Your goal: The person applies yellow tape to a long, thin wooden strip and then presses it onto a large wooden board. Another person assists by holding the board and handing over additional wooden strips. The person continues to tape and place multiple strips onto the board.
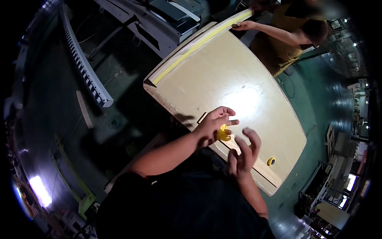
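My left hand [211, 126] is over the near edge of a pale board [238, 75], its fingers curled around a crumpled piece of yellow tape [223, 134]. Just to the right, my right hand [245, 154] is raised with bent fingers spread apart and nothing in them. Beneath both hands, a light wooden strip [260, 168] with dark edges lies along the board's near side, partly hidden by them. A small yellow tape roll [271, 161] rests on the board to the right of my right hand.
Across the board's far side lies a long strip with a yellow band [199, 43]; a co-worker's hand [244, 25] touches its right end. Grey machinery [167, 24] stands beyond. A slotted metal beam [85, 71] is at the left, and stacked material [336, 171] at the right.
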Demonstrator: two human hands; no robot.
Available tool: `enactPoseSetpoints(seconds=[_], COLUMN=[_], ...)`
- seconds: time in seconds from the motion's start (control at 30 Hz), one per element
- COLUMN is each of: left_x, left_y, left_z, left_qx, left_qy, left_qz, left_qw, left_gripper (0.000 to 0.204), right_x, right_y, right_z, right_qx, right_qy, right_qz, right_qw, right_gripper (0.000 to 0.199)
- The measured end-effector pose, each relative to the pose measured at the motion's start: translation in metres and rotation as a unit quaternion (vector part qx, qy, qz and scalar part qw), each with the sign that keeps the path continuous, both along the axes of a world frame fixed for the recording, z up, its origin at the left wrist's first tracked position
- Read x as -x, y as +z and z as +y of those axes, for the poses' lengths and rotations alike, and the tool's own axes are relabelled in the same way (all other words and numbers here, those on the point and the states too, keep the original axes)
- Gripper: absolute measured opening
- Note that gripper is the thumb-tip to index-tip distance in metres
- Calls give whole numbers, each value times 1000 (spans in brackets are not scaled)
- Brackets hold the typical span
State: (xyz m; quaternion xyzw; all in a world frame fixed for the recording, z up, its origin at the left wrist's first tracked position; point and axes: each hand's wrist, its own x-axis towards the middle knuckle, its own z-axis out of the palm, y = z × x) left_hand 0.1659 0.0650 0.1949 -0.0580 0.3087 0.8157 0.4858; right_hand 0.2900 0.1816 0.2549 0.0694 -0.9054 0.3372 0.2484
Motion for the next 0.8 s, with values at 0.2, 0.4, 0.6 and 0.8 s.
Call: enactPoseSetpoints(seconds=[0.2,0.4,0.6,0.8], left_x=[-24,-15,-20,-44], left_y=[10,28,44,-18], left_z=[-2,-12,-15,-30], left_qx=[-147,-105,-116,-92], left_qy=[42,66,29,103], left_qz=[-51,-15,199,63], left_qw=[987,992,973,988], left_gripper=[61,93,89,25], right_x=[40,30,54,94], right_y=[-39,-38,-20,-46], right_z=[-3,-35,-55,-22], right_qx=[-6,53,105,47], right_qy=[-42,58,50,-89], right_qz=[-127,-85,59,29], right_qw=[991,993,991,994], right_gripper=[75,92,88,70])
